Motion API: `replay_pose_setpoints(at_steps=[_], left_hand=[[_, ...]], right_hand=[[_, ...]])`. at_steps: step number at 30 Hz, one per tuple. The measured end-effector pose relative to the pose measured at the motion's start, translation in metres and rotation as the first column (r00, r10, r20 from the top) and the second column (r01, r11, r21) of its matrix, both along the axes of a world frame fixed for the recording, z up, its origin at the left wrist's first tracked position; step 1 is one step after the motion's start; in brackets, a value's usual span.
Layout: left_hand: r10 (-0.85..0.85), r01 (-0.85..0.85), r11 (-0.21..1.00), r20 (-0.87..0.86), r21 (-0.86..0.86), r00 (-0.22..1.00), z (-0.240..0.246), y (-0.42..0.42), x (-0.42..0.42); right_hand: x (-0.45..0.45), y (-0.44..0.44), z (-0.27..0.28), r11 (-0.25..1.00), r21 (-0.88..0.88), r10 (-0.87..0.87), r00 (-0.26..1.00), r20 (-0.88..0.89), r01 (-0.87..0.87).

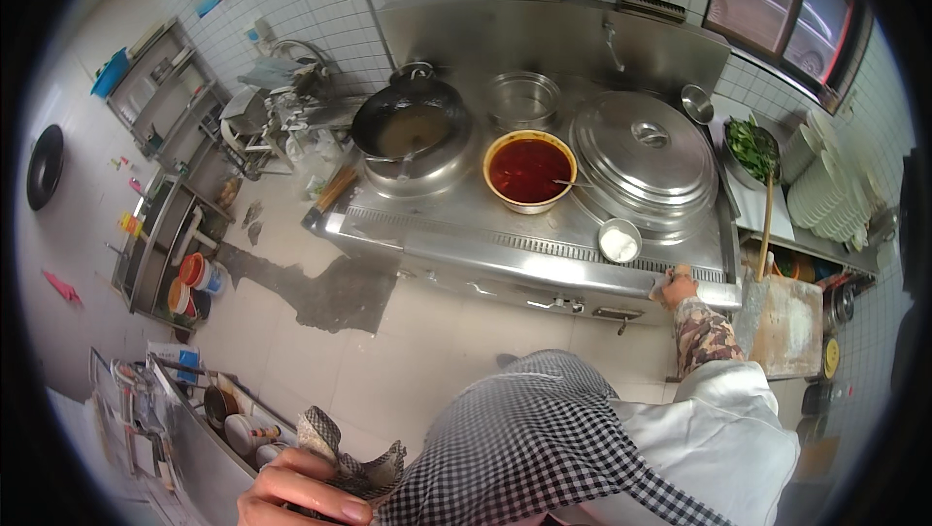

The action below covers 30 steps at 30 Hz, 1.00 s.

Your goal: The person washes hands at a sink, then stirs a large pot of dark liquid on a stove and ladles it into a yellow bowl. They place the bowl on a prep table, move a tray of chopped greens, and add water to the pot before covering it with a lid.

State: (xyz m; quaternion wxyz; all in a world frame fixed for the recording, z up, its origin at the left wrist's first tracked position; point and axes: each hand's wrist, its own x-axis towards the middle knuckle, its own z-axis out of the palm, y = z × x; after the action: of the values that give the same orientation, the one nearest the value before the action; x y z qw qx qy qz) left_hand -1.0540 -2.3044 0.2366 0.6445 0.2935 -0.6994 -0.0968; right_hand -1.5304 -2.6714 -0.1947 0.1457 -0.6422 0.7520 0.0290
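Note:
My left hand (306, 486) is at the bottom of the view, its fingers closed around a crumpled checked cloth (364, 471). My right hand (678, 288) is at the front rim of the steel cooking range (451, 224). A small pale piece shows by its fingers; I cannot tell whether it is a cloth held there. Just beyond this hand stands a small metal bowl (619, 241) of white powder or grains. Farther in, a yellow-rimmed basin (530, 171) holds red, oily liquid with a spoon handle sticking out. To its right sits a large domed steel lid (644, 151).
A black wok (411, 122) with brownish liquid sits on the range's left burner. At right are a bowl of leafy greens (750, 147), stacked white bowls (830, 191), a long wooden handle (767, 227) and a worn board (786, 322). Buckets (193, 271) stand left; a dark patch (328, 293) marks the floor.

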Motion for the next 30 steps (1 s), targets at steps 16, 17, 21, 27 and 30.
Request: replay_pose_setpoints(at_steps=[16, 17, 21, 27, 30], left_hand=[[0.29, -0.299, 0.948, -0.098, -0.105, 0.952, 0.003, 0.009, -0.009], [0.316, -0.324, 0.943, -0.098, -0.075, 0.944, 0.005, 0.009, -0.008], [0.447, -0.445, 0.894, -0.043, 0.051, 0.893, 0.01, 0.015, -0.009], [0.486, -0.482, 0.873, -0.081, 0.071, 0.87, 0.008, 0.012, -0.007], [0.504, -0.502, 0.864, -0.07, 0.047, 0.861, 0.008, 0.008, -0.007]], right_hand=[[0.249, 0.033, 0.018, 0.55, -0.208, 0.77, 0.394, 0.501, -0.809], [0.259, 0.036, 0.013, 0.537, -0.157, 0.747, 0.38, 0.545, -0.829], [0.277, 0.035, -0.012, 0.383, 0.038, 0.777, 0.344, 0.527, -0.923], [0.297, 0.014, -0.049, 0.188, 0.173, 0.856, 0.248, 0.454, -0.967], [0.318, 0.003, -0.055, 0.048, 0.244, 0.888, 0.154, 0.434, -0.968]])
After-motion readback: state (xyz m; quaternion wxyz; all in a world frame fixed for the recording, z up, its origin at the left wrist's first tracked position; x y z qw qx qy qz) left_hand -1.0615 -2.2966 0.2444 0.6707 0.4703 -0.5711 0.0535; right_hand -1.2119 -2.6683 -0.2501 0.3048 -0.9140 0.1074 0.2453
